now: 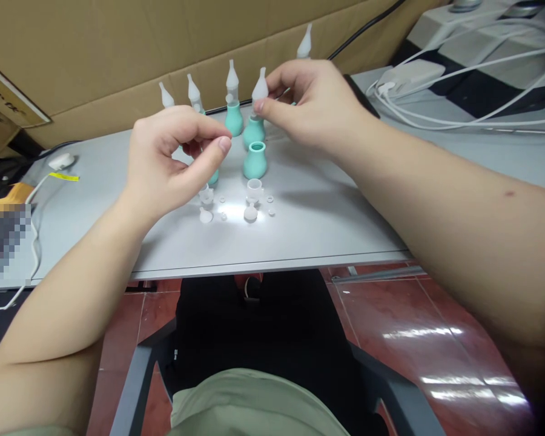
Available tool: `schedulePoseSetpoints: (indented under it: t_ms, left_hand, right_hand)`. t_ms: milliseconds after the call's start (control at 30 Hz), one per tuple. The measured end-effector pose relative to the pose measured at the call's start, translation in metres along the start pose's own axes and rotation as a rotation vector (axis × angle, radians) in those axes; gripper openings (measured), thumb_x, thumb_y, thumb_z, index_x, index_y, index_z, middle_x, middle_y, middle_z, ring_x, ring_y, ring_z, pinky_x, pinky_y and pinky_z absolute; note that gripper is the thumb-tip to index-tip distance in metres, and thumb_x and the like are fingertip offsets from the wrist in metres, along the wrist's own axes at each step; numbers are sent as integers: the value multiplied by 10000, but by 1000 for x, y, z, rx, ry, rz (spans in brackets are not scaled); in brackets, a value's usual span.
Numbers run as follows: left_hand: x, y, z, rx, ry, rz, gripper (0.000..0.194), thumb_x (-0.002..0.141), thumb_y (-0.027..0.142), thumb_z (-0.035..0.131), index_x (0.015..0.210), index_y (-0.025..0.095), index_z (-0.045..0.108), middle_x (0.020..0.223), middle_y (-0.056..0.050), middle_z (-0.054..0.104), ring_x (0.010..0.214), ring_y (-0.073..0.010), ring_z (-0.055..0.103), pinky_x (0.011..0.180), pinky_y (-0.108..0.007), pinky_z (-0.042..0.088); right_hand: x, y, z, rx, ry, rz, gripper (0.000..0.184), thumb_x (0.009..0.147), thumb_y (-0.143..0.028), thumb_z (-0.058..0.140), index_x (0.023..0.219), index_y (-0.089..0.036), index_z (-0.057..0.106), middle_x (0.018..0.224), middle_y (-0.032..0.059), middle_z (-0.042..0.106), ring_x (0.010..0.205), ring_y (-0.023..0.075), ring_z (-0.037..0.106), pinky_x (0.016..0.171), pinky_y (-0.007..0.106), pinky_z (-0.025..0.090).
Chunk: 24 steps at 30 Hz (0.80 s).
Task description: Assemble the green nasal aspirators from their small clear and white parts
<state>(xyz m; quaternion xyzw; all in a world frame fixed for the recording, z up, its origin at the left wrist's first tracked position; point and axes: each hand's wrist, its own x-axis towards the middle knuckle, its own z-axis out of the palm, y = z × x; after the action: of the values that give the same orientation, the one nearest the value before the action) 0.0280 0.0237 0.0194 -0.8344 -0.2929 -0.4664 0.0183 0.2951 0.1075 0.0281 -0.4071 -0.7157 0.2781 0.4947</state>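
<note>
the right hand point(315, 100) pinches a white nozzle point(260, 88) between thumb and forefinger, the thumb pressed to its lower part; the nozzle stands upright over a green bulb point(254, 132) on the grey desk point(318, 227); the left hand point(172, 160) hangs over the desk to the left, its thumb and forefinger drawn close together at the tips and the other fingers curled in; whether something tiny sits between those tips, the view is too poor to tell.

just in front of the bulb under the right hand stands an open bulb point(255, 162), its mouth up; behind and to the left is a green bulb with a tall nozzle point(232, 82) fitted on top; two more nozzles rise behind the left hand, and another point(304, 43) shows beyond the right hand; a further bulb point(214, 177) is mostly hidden by the left hand.

nearer the desk's front edge lie small parts in two groups; the right group has a clear cup point(254, 189), a white flap point(251, 212), a ring point(270, 199) and a bead point(271, 212); the left group has similar pieces, its flap point(206, 215) just below the left hand; a cardboard sheet point(163, 48) stands along the back, and white cables point(458, 124) lie at the far right.
</note>
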Motion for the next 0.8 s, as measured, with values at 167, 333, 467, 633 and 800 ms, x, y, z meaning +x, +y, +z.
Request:
schedulePoseSetpoints:
  t_ms: [167,333,467,633,800]
  left_hand:
    - [0,-12,0,24,-20,-60,538,1267,783,656,1142,324,907,1034,-55,910,937,-239,797,819,-467,659]
    - [-2,-16,0,-113,63,-10,354,1325,608,765,1218,312,925,1061,36,898,940,-117,756,853,-363,660]
    - [-1,-19,-6,-167,25,4,354,1343,664,724,1385,349,879,1200,47,898,998,-85,765,895,-323,667]
    - [1,-13,-11,-240,-114,-88,502,1294,735,762,1593,338,836,1546,-27,893,1338,-182,832,1093,-376,722]
    - [-2,-10,3,-327,-148,-136,890,1144,1014,776,1645,281,832,1399,-101,958,1231,-273,890,1010,-445,758]
  right_hand:
    - [-1,-16,-18,200,143,-90,321,1182,20,752,980,-228,733,1041,7,818,873,106,684,792,255,538]
    - [-14,-39,-20,466,120,-145,399,1133,-16,679,808,-242,727,839,-20,776,755,111,680,696,258,527]
    - [-27,-49,-12,544,21,-84,260,1046,-113,748,837,-262,791,883,-10,843,764,136,718,708,261,627]
    - [-34,-49,-10,564,-137,-55,133,780,-223,931,818,-270,813,946,-16,868,810,142,773,765,278,718]
    - [-37,-47,-8,510,-178,-25,233,739,-352,1014,825,-291,806,1007,-29,874,941,185,849,842,307,789]
